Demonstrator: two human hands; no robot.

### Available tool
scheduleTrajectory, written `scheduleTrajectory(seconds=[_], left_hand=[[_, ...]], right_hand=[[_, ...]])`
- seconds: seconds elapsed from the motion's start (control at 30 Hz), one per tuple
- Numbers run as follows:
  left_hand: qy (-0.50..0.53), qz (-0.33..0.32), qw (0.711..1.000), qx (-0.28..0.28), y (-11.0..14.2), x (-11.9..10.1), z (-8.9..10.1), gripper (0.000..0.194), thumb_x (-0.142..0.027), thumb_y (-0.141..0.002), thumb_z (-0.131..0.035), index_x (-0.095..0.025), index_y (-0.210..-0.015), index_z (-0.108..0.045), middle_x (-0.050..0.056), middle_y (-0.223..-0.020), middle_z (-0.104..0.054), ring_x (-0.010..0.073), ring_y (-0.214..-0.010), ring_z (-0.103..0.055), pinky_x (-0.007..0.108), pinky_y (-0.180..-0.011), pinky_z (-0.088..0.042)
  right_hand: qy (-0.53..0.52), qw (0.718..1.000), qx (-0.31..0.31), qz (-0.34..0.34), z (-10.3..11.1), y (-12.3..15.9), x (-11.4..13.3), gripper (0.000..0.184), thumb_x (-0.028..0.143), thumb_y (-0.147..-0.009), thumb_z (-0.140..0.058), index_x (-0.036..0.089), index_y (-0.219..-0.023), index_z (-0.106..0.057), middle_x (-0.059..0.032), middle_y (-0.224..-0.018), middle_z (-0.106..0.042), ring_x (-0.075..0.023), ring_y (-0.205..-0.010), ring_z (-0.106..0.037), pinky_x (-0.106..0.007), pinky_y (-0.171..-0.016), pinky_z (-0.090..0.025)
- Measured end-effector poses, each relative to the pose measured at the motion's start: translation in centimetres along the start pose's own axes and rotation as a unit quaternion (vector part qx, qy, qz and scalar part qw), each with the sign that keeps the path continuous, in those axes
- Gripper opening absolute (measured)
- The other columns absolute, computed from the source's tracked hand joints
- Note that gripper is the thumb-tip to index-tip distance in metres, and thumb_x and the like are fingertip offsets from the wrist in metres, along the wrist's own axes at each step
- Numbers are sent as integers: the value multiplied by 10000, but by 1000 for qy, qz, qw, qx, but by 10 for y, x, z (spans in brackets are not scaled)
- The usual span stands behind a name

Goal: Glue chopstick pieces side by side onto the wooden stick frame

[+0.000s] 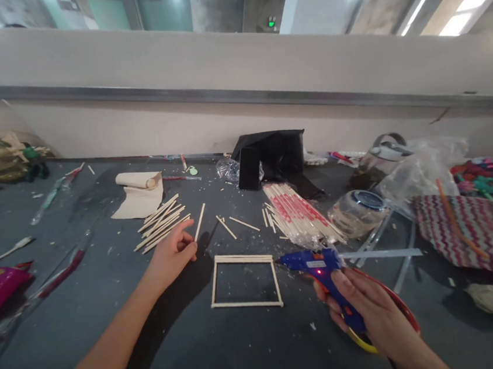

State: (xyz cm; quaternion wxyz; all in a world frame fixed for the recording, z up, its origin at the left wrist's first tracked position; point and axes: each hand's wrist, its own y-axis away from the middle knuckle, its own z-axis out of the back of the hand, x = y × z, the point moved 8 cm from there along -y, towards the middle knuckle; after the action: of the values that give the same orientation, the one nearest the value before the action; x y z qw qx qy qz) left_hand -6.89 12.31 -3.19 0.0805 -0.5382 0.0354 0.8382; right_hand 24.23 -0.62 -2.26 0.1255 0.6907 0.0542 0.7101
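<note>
My left hand (175, 252) is beside a loose pile of thin wooden sticks (158, 226). Its thumb and fingers are closed at the lower end of one wooden stick (200, 220), which points away from me; the index finger sits a little apart. A blue hot glue gun (314, 261) is gripped in my right hand (364, 301), a red light lit on its body and a clear glue stick (386, 253) projecting from its back. Its nozzle is at the top right corner of a rectangular stick frame (247, 305), whose far side has sticks laid side by side.
Near the left hand lies a partly unrolled cloth (137, 196). Behind the frame are short stick pieces (244, 223), a packet of sticks (300, 211) and a black folded piece (272, 155). A clear jar (357, 211) and a woven bag (475, 228) stand right; a purple tool (2, 289) left.
</note>
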Motion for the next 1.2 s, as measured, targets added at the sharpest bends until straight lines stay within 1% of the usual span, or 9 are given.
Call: scheduleTrajectory(seconds=[0.13,0.23,0.47,0.63,0.77,0.87,0.97,1.07,1.2], left_hand=[[-1,-1,1000,0,0,1,0,534,-295,-787,-535,-189,-1296,-416,-31,-756,-556,140,-602,-603,279,-622,-475],[-2,1,1000,0,0,1,0,539,-297,-780,-537,-193,-1295,-419,-33,-755,-561,141,-598,-605,279,-626,-475],[2,2,1000,-3,0,-2,0,549,-305,-766,-542,-186,-1288,-423,-27,-751,-556,143,-593,-606,280,-608,-485],[16,-3,1000,-8,-1,-1,0,542,-297,-756,-546,-186,-1275,-435,-32,-733,-551,132,-575,-594,270,-587,-483],[28,-1,1000,-12,0,-2,-1,547,-284,-748,-547,-175,-1271,-436,-37,-726,-548,125,-562,-582,265,-574,-470],[38,6,999,-14,0,-2,-1,541,-273,-746,-544,-170,-1266,-437,-39,-722,-547,124,-564,-581,270,-580,-465],[43,9,999,-14,0,-1,0,536,-270,-742,-547,-176,-1259,-438,-45,-718,-544,123,-559,-583,273,-589,-465],[48,9,999,-7,-2,1,-1,535,-270,-740,-550,-174,-1253,-435,-44,-723,-546,121,-554,-586,267,-586,-464],[49,3,999,2,-3,2,-2,530,-270,-739,-546,-176,-1250,-439,-45,-716,-555,120,-547,-586,257,-582,-454]], right_hand=[[9,1000,23,1,-3,-3,-3,447,597,-786,-580,153,-736,-577,9,-600,-466,-86,-469,-394,-213,-395,-372],[15,1000,14,2,0,-2,-2,446,597,-788,-577,154,-734,-581,6,-600,-467,-86,-467,-386,-210,-393,-365],[11,1000,-10,18,1,10,16,430,583,-807,-558,160,-735,-590,-5,-604,-471,-94,-480,-401,-209,-408,-368],[-13,1000,-3,14,-7,14,29,432,586,-808,-548,160,-758,-601,-42,-671,-536,-99,-488,-409,-218,-406,-372],[-27,998,53,16,-30,6,35,421,580,-839,-508,172,-769,-584,-21,-645,-517,-105,-493,-422,-219,-422,-366],[-21,993,117,25,-60,-3,36,428,580,-853,-490,166,-771,-566,5,-628,-481,-86,-481,-409,-206,-425,-368],[2,988,154,29,-89,-11,31,459,604,-847,-477,161,-744,-535,20,-616,-456,-74,-463,-394,-198,-411,-370],[23,986,165,33,-107,-17,25,482,626,-844,-458,161,-730,-513,30,-600,-446,-66,-444,-386,-190,-392,-360],[40,987,149,37,-114,-22,20,490,633,-840,-452,162,-719,-511,41,-586,-432,-62,-437,-384,-184,-388,-353]])
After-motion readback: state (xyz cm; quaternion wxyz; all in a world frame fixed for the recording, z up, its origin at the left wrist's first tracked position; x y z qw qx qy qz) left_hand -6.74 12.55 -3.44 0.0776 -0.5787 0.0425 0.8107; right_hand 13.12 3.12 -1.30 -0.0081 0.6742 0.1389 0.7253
